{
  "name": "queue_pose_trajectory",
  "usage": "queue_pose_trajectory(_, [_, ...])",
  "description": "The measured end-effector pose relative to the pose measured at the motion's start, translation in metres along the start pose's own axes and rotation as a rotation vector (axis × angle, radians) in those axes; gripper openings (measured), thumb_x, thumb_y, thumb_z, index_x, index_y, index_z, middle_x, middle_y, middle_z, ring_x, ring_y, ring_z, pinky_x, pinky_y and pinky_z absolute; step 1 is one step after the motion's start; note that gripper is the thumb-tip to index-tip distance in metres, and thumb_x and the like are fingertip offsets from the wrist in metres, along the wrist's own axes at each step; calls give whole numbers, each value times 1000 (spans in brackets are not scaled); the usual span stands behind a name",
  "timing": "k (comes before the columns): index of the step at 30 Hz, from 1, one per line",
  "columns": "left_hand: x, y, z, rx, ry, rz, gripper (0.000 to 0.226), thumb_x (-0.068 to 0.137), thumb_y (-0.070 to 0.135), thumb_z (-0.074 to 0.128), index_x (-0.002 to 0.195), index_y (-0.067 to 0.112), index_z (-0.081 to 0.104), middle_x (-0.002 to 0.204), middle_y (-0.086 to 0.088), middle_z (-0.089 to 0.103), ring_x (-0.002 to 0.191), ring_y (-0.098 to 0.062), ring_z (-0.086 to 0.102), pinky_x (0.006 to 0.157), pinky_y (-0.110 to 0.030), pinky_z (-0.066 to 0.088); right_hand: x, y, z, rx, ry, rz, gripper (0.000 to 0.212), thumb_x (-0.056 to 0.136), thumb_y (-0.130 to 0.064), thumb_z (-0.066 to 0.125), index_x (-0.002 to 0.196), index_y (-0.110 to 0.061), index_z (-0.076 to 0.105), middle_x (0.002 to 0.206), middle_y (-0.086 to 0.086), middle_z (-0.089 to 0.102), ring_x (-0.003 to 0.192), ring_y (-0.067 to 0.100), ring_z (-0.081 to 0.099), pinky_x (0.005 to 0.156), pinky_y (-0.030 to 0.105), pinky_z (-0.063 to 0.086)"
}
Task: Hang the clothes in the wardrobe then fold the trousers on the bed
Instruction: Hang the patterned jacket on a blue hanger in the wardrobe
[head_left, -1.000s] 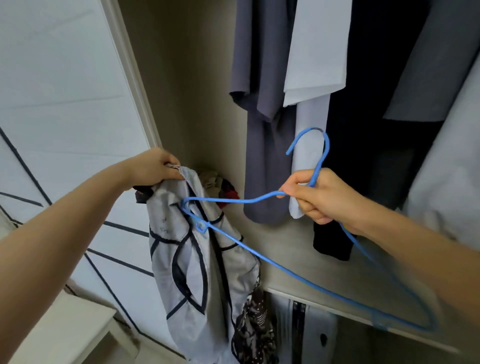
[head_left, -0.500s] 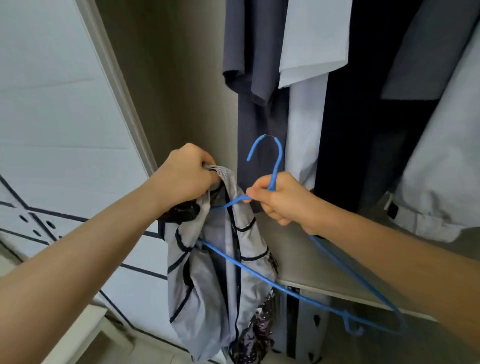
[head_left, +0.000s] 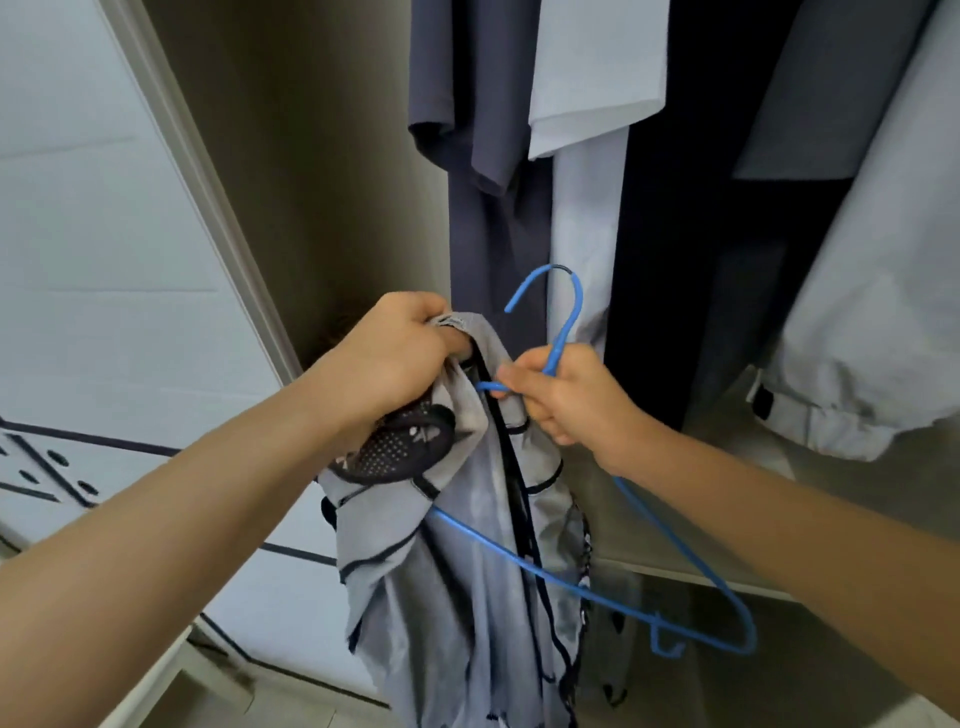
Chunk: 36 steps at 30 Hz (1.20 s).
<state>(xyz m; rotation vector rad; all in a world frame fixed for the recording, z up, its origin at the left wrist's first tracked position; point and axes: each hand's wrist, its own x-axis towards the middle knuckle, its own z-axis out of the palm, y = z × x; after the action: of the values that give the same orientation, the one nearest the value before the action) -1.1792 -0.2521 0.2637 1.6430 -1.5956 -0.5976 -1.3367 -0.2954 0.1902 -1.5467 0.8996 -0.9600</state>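
My left hand (head_left: 397, 358) grips the top of a grey garment with dark piping (head_left: 457, 587), which hangs down in front of the wardrobe. A dark dotted mesh part of it bunches under my palm. My right hand (head_left: 563, 397) holds a blue wire hanger (head_left: 571, 582) at the neck, just below its hook. One arm of the hanger is pushed inside the garment's opening; the other arm runs down to the right under my forearm. The two hands are close together, almost touching.
Several garments hang in the open wardrobe: a dark grey shirt (head_left: 478, 156), a pale one (head_left: 592, 130), a black one (head_left: 685, 234) and light grey trousers (head_left: 872, 322). A wardrobe shelf edge (head_left: 691, 574) lies below. The white door (head_left: 104, 286) stands at the left.
My hands have come together. The hanger's left arm has gone further into the garment, and the garment has been lifted and bunched nearer the hanger's neck.
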Motion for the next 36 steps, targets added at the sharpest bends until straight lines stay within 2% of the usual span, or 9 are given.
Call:
queue_pose_trajectory(5, [-23,3,10,291,-132,245,22,90,30,66,108,18,63,101,1,63,93,-12,57,87,-32,43,-3,2,-16,213,165,-85,33,97,-14,55,65,-13,50,47,-4,24,35,5,20,36,15,16])
queue_pose_trajectory(7, [-32,-3,8,395,-139,347,56,86,35,70,137,29,47,135,7,50,122,-5,47,103,-20,35,-4,3,-23,294,202,-118,34,97,-12,55,63,-14,53,46,-5,24,35,4,19,35,14,16])
queue_pose_trajectory(10, [-37,-12,-2,248,-100,350,96,73,57,73,150,41,19,149,15,34,131,-4,44,109,-33,41,-6,-1,-34,339,223,-183,43,98,-11,53,57,-21,62,45,-5,25,36,5,18,36,15,16])
queue_pose_trajectory(14, [-31,-25,-22,208,-32,389,90,55,76,73,131,43,36,129,20,44,106,-3,61,88,-33,54,-5,-8,-49,293,236,-241,28,99,-13,51,75,-6,64,44,-6,27,36,6,18,37,15,16])
queue_pose_trajectory(19, [-22,-49,-40,933,-78,432,34,78,56,71,98,32,56,71,15,53,80,-20,64,58,-29,39,-2,-10,-59,257,275,-237,26,99,-15,52,80,-5,66,45,-5,28,37,6,20,37,17,18])
queue_pose_trajectory(22, [-21,-69,-28,954,-43,569,23,85,40,63,78,22,51,59,6,50,66,-30,62,54,-29,36,0,-12,-53,215,286,-229,25,99,-16,53,81,-5,67,45,-5,30,38,6,21,37,16,18])
queue_pose_trajectory(28, [-18,-82,-18,476,-654,77,37,89,44,66,74,11,64,70,-8,64,64,-14,61,63,-32,52,5,-18,-39,139,304,-204,22,97,-15,56,80,-2,59,51,-1,30,40,7,25,36,17,22])
queue_pose_trajectory(34, [-46,-63,-2,261,-945,-245,38,97,44,54,76,13,60,92,-11,75,72,-22,75,96,-43,53,6,-20,-30,56,263,-228,26,99,-15,54,77,-6,65,45,-4,34,36,6,27,36,17,24])
queue_pose_trajectory(36, [-54,-54,3,63,-985,-280,32,102,34,48,90,4,46,101,-17,65,73,-21,75,83,-47,58,7,-23,-30,42,260,-244,25,98,-14,54,77,-6,65,44,-5,34,35,6,28,36,17,24])
